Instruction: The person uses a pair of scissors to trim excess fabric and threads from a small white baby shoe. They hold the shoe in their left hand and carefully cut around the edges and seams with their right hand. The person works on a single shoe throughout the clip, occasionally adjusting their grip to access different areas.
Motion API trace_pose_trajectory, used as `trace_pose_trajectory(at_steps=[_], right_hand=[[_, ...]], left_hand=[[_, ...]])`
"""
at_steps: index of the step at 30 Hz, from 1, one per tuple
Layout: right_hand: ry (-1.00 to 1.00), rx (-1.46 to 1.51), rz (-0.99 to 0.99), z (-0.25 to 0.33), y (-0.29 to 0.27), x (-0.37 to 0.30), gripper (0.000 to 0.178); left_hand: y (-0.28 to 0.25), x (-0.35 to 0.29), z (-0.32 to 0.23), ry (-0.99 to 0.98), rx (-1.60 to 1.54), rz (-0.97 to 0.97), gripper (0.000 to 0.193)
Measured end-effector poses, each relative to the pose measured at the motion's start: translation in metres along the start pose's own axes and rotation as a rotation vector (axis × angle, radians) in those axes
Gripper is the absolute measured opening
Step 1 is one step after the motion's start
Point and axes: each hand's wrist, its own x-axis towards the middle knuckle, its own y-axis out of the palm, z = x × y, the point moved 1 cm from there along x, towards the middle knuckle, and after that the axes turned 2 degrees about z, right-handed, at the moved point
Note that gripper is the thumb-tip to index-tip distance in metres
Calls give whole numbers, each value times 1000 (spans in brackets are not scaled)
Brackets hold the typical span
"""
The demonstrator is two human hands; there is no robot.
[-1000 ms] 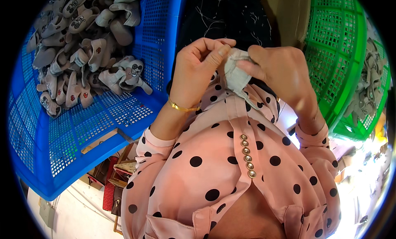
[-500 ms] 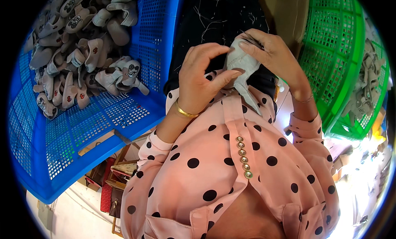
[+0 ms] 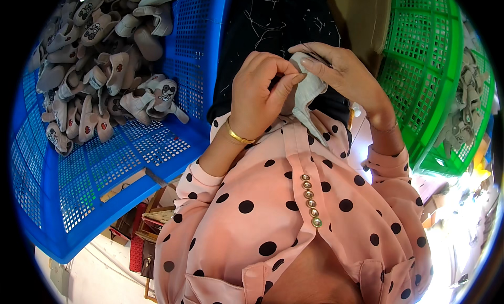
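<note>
Fingers of the left hand (image 3: 268, 94) are drawing together at the workpiece, having been spread apart in the earlier frame; the right hand is staying nearly where it was. At far left, a blue basket (image 3: 118, 207) is carrying grey shoes (image 3: 118, 70), which are heaping toward its far edge and its inner side. Next, the left thumb and forefinger are pinching the left edge of a grey-white fabric piece (image 3: 310, 88); whether a thread is also being caught cannot be told. The piece is hanging above the lap, its narrow strap trailing toward the body. At its right, the right hand (image 3: 344, 73) is gripping the far end between thumb and fingers, probably steadying it against the left hand's pinch. At far right, a green basket (image 3: 443, 109) is holding more grey pieces (image 3: 464, 117), lying beyond its near wall.
</note>
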Motion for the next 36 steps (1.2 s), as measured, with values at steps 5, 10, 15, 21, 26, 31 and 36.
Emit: trace_pose_trajectory(at_steps=[5,10,15,21,26,31,36], right_hand=[[3,2,31,-9,0,3,36],[94,80,20,-3,-4,-2,36],[42,99,31,-10,-13,-11,38],[110,47,-47,-14,-11,-19,43],[156,-52,-99,-6,-8,-28,43],[127,-72,-82,0,-3,-26,43],[131,-104,-65,2,5,-26,43]], left_hand=[[-3,-4,-2,-259,-431,46,10],[-21,-1,11,-429,-856,-160,18],[-34,-1,22,2,303,-75,26],[8,-22,-1,-114,136,142,20],[13,-29,16,-389,-435,124,12],[10,-15,8,-571,-1070,40,9],[4,-8,9,-534,-1351,81,9]])
